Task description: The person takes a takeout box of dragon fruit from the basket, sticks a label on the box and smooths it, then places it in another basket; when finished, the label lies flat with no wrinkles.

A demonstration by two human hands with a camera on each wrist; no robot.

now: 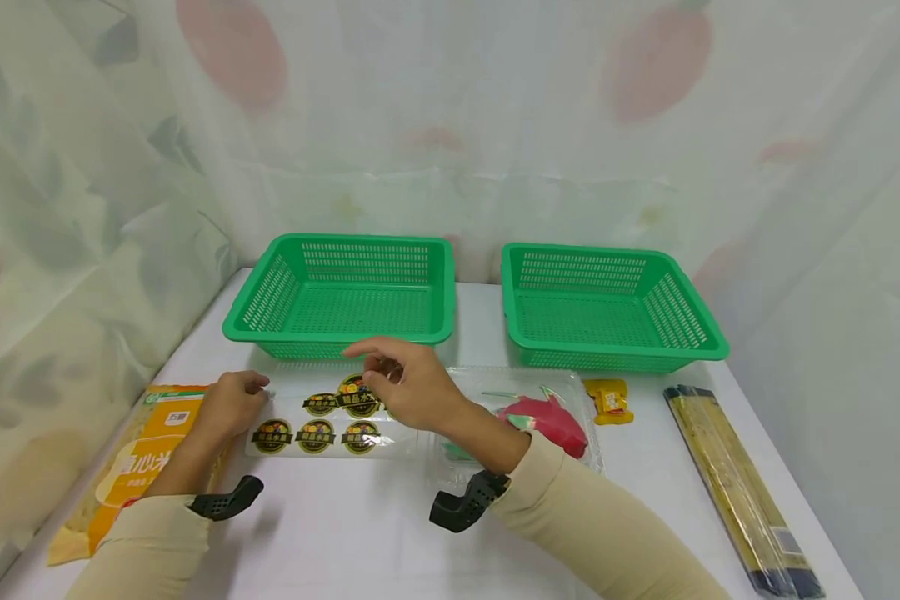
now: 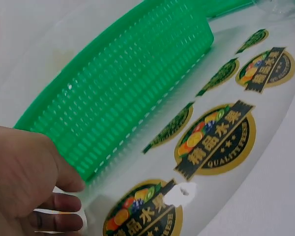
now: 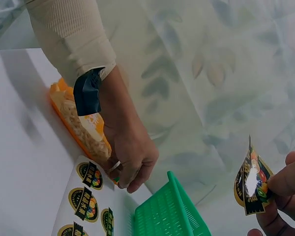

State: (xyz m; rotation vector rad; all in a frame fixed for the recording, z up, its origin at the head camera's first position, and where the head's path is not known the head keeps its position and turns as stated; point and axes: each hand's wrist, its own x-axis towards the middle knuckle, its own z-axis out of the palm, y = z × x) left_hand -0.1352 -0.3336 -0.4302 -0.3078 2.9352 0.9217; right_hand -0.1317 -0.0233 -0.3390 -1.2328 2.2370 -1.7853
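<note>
A fruit sticker [image 3: 253,184], black and gold with printed fruit, is pinched between thumb and fingers of my right hand [image 1: 412,383], raised above the sticker sheet [image 1: 401,446]. The sticker bends slightly in the right wrist view. My left hand [image 1: 228,408] pinches the sheet's far left corner, its curled fingers [image 2: 59,221] right at the edge. Several round labels remain on the clear sheet, which lies in front of the left green basket [image 1: 337,340]. Right of it, a clear plastic box [image 1: 457,379] holds a red dragon fruit [image 1: 547,421], partly behind my right forearm.
A second green basket [image 1: 615,354] stands at the back right. An orange food bag [image 1: 142,458] lies under my left forearm. Near the right side are a small yellow packet [image 1: 609,402] and a long gold and dark blue package [image 1: 742,492]. Curtains enclose the table.
</note>
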